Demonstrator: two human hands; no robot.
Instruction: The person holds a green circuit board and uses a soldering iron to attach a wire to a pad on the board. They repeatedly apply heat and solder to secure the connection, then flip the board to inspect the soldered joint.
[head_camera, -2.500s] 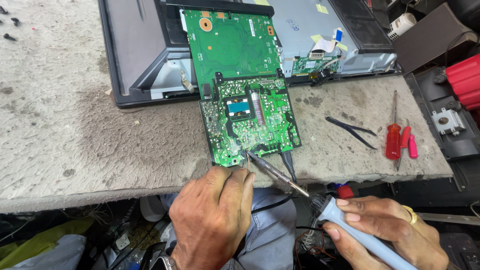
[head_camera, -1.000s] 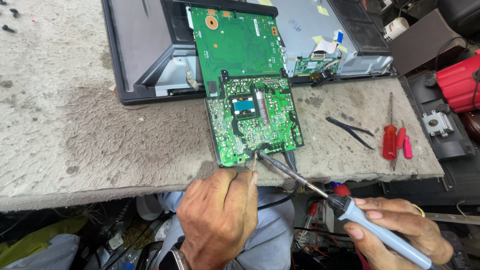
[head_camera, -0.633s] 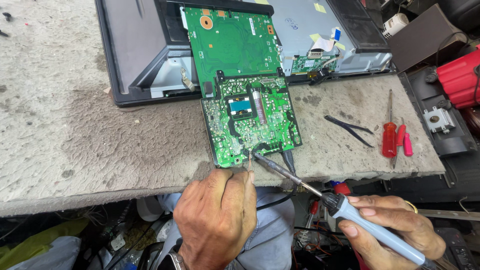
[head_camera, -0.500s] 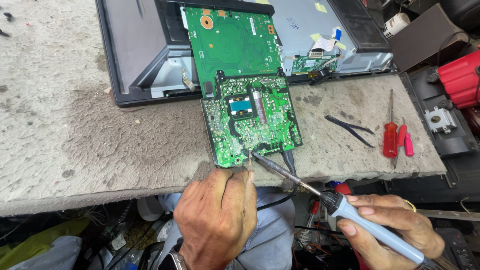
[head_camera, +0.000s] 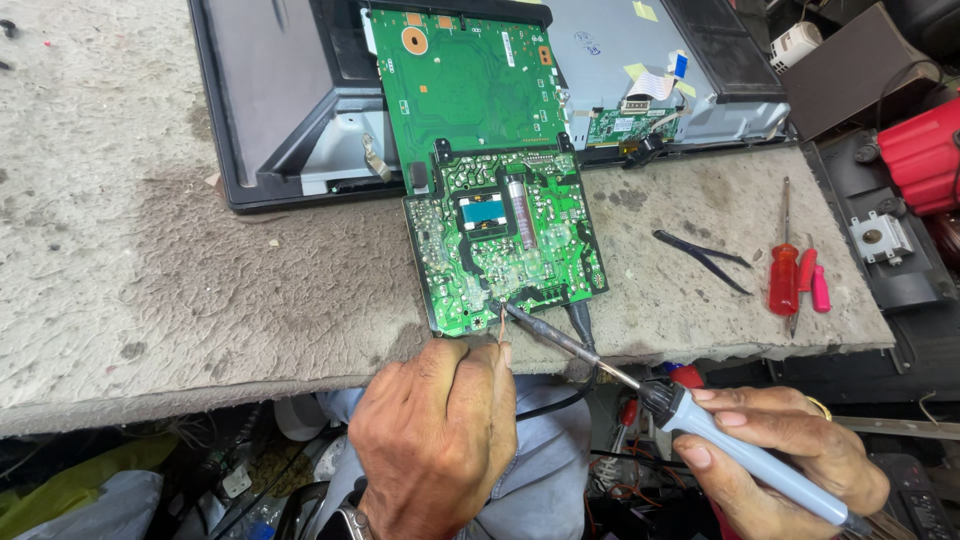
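Evidently soldering is under way on the green circuit board (head_camera: 500, 240), which lies on the desk (head_camera: 150, 290). The right hand (head_camera: 790, 455) grips a soldering iron (head_camera: 700, 420), tip at the board's near edge. The left hand (head_camera: 440, 440) pinches a thin solder wire (head_camera: 502, 322) there. Steady contact seems needed next.

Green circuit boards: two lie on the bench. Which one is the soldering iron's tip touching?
The nearer, lower circuit board, crowded with solder tracks. The iron in the right hand meets its bottom edge; the plainer upper board lies beyond, untouched.
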